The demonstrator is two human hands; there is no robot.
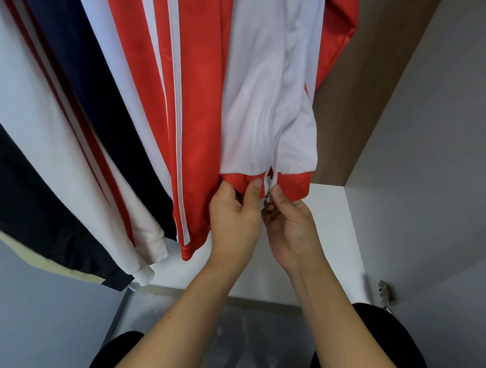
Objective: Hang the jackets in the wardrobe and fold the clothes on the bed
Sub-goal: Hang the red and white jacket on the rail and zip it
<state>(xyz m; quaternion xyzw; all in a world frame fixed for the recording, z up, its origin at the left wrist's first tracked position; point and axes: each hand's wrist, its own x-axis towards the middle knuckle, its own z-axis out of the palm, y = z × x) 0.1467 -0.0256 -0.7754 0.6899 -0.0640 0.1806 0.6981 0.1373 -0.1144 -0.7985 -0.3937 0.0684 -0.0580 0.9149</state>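
A red and white jacket (259,93) hangs inside the wardrobe, its white front panels meeting at a zipper. My left hand (235,212) pinches the red hem just left of the zipper's bottom end. My right hand (289,218) pinches the metal zipper slider (268,197) at the hem. The jacket's red sleeve with white stripes (180,156) hangs down on the left. Further left hang a navy, white and red jacket (75,132) and a dark navy garment (20,191). The hangers and the rail are out of view.
The white wardrobe floor (333,227) lies below the jackets. A brown back panel (366,92) and a grey side wall (441,126) close the right side. A metal door hinge (386,291) sits at the lower right. My dark trousers show at the bottom.
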